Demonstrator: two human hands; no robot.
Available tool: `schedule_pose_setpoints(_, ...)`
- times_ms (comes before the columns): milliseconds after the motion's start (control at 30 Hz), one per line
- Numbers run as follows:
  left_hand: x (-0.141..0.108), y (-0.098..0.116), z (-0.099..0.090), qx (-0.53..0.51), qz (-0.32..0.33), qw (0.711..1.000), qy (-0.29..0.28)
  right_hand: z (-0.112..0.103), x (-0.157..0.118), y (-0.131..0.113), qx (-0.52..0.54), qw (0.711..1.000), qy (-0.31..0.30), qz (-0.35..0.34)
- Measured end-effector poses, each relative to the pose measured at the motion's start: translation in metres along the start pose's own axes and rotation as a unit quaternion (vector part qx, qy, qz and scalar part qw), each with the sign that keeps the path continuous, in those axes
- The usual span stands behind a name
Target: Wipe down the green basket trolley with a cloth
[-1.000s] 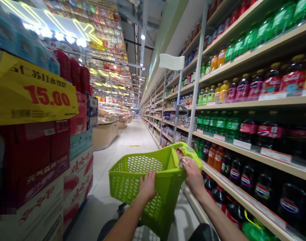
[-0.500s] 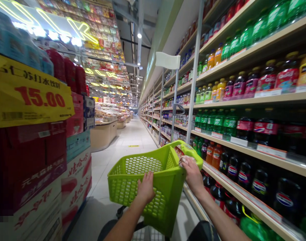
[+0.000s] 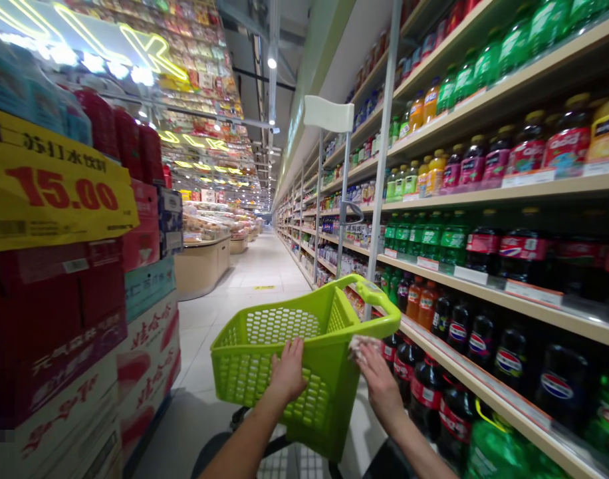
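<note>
I watched the left hand (image 3: 287,374) rest against the cart (image 3: 332,379) while the right hand (image 3: 383,392) held a cloth (image 3: 359,346) to its corner, bottles (image 3: 508,359) lining the shelves (image 3: 484,197) beside it.

**Fit check: bare-armed up top, all dark down low**

Pretty simple look tbh. The left hand (image 3: 287,374) and right hand (image 3: 383,384) are left bare, fingers and wrists included. The left forearm (image 3: 249,436) and right forearm (image 3: 419,447) are uncovered too, right down to where they're cut off by the bottom edge. Around them, rounded legs (image 3: 211,454) are covered in dark, near-black cloth, with the finer details kinda swallowed by shadow.
</note>
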State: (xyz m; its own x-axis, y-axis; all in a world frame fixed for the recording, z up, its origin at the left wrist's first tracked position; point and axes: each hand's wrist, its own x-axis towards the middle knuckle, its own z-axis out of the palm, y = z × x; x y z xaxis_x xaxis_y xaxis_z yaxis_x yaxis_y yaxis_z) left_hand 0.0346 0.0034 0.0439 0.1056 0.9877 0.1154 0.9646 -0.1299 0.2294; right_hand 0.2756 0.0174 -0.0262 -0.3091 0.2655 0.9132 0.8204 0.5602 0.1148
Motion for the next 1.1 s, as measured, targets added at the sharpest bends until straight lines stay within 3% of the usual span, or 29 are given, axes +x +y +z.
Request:
schedule_pose_setpoints(100, 0.002, -0.001, 0.001, 0.007, 0.005, 1.0, -0.007, 0.0, -0.015, -0.004, 0.009, 0.999, -0.037, -0.025)
schedule_pose_setpoints(300, 0.001, 0.001, 0.0, 0.005, 0.008, 1.0, -0.003, -0.023, 0.027, 0.027, -0.033, 0.992, 0.081, 0.096)
schedule_pose_setpoints(467, 0.001, 0.0, 0.001, 0.009, 0.008, 1.0, -0.021, 0.008, -0.013, -0.007, 0.021, 0.999, -0.026, -0.023)
schedule_pose_setpoints(533, 0.003, -0.003, 0.002, 0.012, 0.015, 0.999, -0.027, 0.011, -0.024, -0.012, 0.029, 0.998, -0.044, -0.041)
schedule_pose_setpoints(767, 0.003, -0.02, 0.005, 0.044, -0.04, 0.998, 0.0, -0.019, 0.029, 0.026, -0.023, 0.997, 0.055, 0.053)
schedule_pose_setpoints(967, 0.003, -0.023, 0.003, 0.048, -0.032, 0.998, -0.017, 0.01, -0.022, -0.01, 0.03, 0.997, -0.056, -0.038)
schedule_pose_setpoints(1033, 0.003, -0.023, 0.003, 0.049, -0.025, 0.998, -0.023, 0.006, -0.019, -0.009, 0.035, 0.998, -0.047, -0.034)
schedule_pose_setpoints(1100, 0.003, -0.022, 0.003, 0.051, -0.021, 0.998, -0.023, -0.008, 0.003, 0.004, 0.024, 1.0, -0.002, 0.0)
